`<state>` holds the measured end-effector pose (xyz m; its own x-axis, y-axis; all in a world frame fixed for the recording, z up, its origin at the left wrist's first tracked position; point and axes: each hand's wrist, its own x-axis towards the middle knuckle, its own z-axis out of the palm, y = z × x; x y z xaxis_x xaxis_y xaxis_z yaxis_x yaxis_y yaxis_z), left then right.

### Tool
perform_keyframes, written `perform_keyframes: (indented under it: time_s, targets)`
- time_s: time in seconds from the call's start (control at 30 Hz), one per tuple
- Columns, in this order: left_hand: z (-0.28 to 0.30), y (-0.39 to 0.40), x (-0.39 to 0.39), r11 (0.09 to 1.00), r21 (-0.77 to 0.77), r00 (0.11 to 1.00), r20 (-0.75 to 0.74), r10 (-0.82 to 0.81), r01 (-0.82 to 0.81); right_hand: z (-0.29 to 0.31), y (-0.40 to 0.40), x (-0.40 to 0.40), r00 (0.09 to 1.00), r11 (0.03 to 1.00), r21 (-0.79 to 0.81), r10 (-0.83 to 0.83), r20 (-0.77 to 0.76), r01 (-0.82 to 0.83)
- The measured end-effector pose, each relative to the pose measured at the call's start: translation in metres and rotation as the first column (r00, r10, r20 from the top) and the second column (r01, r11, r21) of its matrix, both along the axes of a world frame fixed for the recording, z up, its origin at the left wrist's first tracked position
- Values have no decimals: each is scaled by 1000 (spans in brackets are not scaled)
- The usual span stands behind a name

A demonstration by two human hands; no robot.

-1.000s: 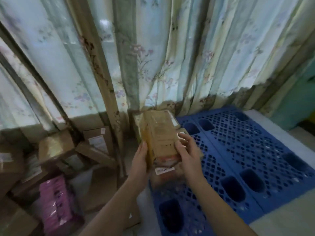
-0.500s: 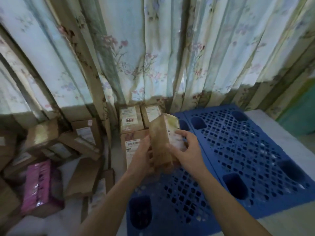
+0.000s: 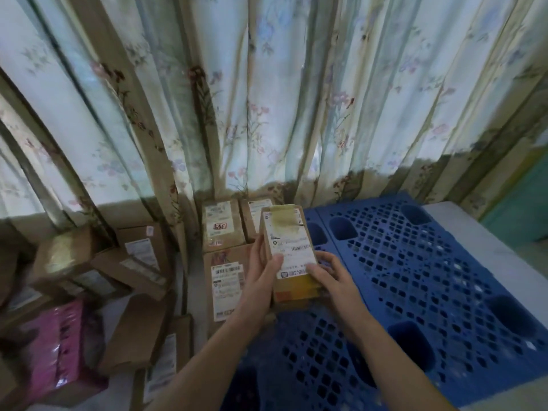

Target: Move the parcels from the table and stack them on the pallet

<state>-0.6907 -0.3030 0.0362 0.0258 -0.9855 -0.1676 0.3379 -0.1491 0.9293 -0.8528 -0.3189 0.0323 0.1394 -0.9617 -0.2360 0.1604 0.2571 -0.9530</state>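
Observation:
A brown cardboard parcel (image 3: 289,244) with a white shipping label faces up between both hands, low over the left part of the blue perforated pallet (image 3: 415,277). My left hand (image 3: 261,274) grips its left side, thumb on the label. My right hand (image 3: 332,277) holds its lower right corner. Three labelled parcels lie to its left: a long one (image 3: 226,283) and two smaller ones (image 3: 221,225) (image 3: 255,216) behind it by the curtain. Whether the held parcel touches the pallet is hidden.
A floral curtain (image 3: 267,114) hangs close behind the pallet. At the left lie several loose cardboard boxes (image 3: 98,262) and a pink packet (image 3: 59,345). A flat box (image 3: 139,330) lies near my left forearm. A pale floor strip (image 3: 486,244) borders the pallet's right side.
The parcel has turned from upright to label-up and come down toward the pallet's left part, both hands still on it. The view has tilted down and right, showing more parcels by the curtain.

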Motion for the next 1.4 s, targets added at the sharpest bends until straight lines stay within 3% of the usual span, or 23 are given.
perform_keyframes:
  time_s: [0.1, 0.17, 0.27, 0.4, 0.5, 0.6, 0.8, 1.4]
  targets:
    - [1, -28, -9, 999, 40, 992, 128, 10, -15, -3, -26, -10, 999, 1000, 20, -14, -29, 14]
    - [0, -57, -6, 1000, -15, 921, 390, 26, -21, -5, -57, -18, 997, 999, 11, -47, -64, 48]
    - [-18, -111, 9, 999, -39, 579, 815, 21, 18, -16, -119, -30, 991, 998, 3, -56, -124, 56]
    - [-45, -158, 25, 999, 39, 107, 994, -39, 3, -43, -199, -34, 979, 998, 19, -49, -199, 54]
    - [-68, -166, 30, 974, 227, -70, 971, -228, -16, -65, -243, -26, 969, 998, 50, -13, -247, 26]
    - [-80, -164, 28, 975, 221, -188, 957, -220, -20, -86, -268, -16, 958, 998, 70, 28, -285, -8]
    - [-86, -169, 29, 971, 232, -230, 944, -237, -48, -122, -269, -21, 951, 999, 18, 39, -306, -35]
    - [-77, -156, 29, 961, 276, -268, 926, -264, 7, -130, -259, -11, 938, 998, -19, 45, -344, -55]
